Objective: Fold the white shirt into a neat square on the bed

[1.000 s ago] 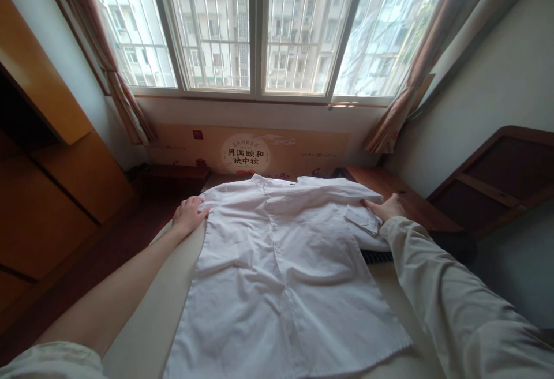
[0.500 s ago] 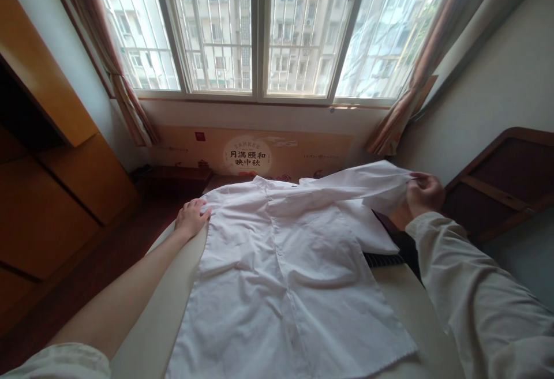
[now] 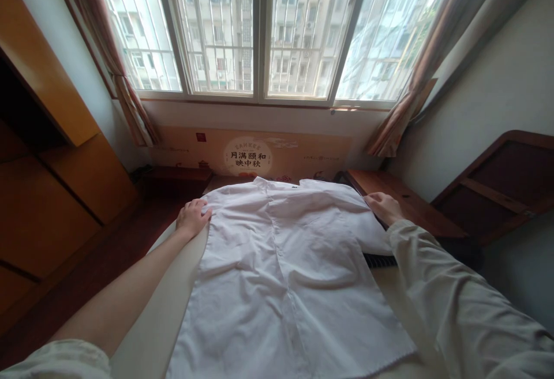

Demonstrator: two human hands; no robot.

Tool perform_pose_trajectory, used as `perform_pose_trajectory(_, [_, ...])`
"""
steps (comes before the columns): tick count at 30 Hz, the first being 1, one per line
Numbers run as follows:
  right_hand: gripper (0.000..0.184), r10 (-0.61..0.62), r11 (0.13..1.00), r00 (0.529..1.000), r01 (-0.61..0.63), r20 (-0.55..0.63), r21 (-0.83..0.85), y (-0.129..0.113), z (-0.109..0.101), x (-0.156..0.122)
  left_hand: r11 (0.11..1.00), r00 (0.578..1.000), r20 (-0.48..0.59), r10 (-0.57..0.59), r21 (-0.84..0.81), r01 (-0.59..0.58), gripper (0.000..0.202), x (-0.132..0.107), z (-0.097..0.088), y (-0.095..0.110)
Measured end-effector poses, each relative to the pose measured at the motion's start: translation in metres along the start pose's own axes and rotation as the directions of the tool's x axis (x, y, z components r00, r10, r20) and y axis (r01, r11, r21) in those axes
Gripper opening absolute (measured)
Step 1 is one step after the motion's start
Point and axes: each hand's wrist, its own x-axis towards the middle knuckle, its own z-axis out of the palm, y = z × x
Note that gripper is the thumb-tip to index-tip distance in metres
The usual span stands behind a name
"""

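A white shirt (image 3: 242, 263) lies spread with its front placket running down the middle, on a cream padded surface (image 3: 162, 292). My left hand (image 3: 193, 217) rests flat on the shirt's left edge near the shoulder, fingers extended. At the opposite shoulder, my right hand (image 3: 384, 207) is closed, with thumb and fingertips pinching the shirt's edge. The far part of the right sleeve is hidden behind that hand and forearm. Just below, a black ribbed strip (image 3: 381, 261) shows from under the sleeve.
A low wooden table (image 3: 398, 194) stands beyond my right hand, with a wood-framed panel (image 3: 502, 183) leaning farther right. Orange cabinets (image 3: 82, 188) line the left side. Ahead are a printed banner (image 3: 289, 148), a barred window (image 3: 220, 38) and tied curtains (image 3: 127, 102).
My right hand has moved left and slightly down from the raised sleeve to the shoulder edge. The sleeve no longer lies stretched across the shirt's top. My left hand stays in place.
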Motion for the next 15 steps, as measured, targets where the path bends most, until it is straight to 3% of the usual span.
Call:
perform_pose_trajectory(2, [0.041,-0.196,0.980,0.980,0.197,0.034,-0.028,-0.031,0.009,-0.006,1.000,1.000,0.022,-0.015,0.027,0.015,0.037,0.006,-0.003,0.001])
perform_pose_trajectory(5, [0.043,-0.464,0.881,0.877,0.472,0.120,-0.039,-0.083,0.022,-0.012,0.996,0.995,0.074,-0.060,0.069,0.055,0.038,0.022,-0.008,0.004])
perform_pose_trajectory(7, [0.047,-0.453,0.876,0.862,0.477,0.227,-0.066,-0.113,0.032,-0.012,0.994,0.991,0.098,-0.088,0.079,0.080,0.045,0.035,-0.010,0.007])
perform_pose_trajectory(10, [0.053,-0.319,0.907,0.866,0.397,0.384,-0.142,-0.140,0.050,-0.006,0.997,0.983,0.164,-0.079,0.022,0.076,0.057,0.050,-0.008,0.014])
perform_pose_trajectory(12, [0.052,-0.281,0.897,0.861,0.392,0.424,-0.202,-0.147,0.063,0.002,0.998,0.975,0.218,-0.035,-0.046,0.046,0.060,0.057,-0.003,0.017])
perform_pose_trajectory(15, [0.060,-0.318,0.864,0.855,0.439,0.410,-0.246,-0.150,0.079,0.013,0.993,0.964,0.264,0.014,-0.117,0.018,0.064,0.067,0.007,0.019])
